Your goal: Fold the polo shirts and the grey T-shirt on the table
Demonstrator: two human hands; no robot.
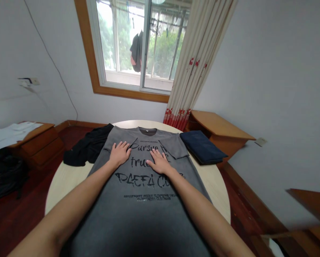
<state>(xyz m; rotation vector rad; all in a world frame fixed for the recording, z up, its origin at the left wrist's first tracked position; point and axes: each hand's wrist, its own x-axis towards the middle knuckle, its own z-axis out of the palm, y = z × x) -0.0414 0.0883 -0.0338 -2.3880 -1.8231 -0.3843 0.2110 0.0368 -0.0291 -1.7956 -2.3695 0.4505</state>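
On the desk: a grey cotton T-shirt with black lettering [146, 192] is lying face up on the round pale wooden desk [60, 182], collar pointing away
Left hand [119, 152]: pressing flat on the chest, fingers spread and released, grasping nothing, seemingly pinning the cloth smooth
Right hand [159, 162]: lying flat likewise, fingers splayed over the print
Sleeve: the right one is already lying folded inward
Edges: the hem is hanging over the near rim
Open room: a crumpled black garment [87, 146] is crowding the left, a folded navy cloth [203, 146] the right; bare desk is showing at both near sides
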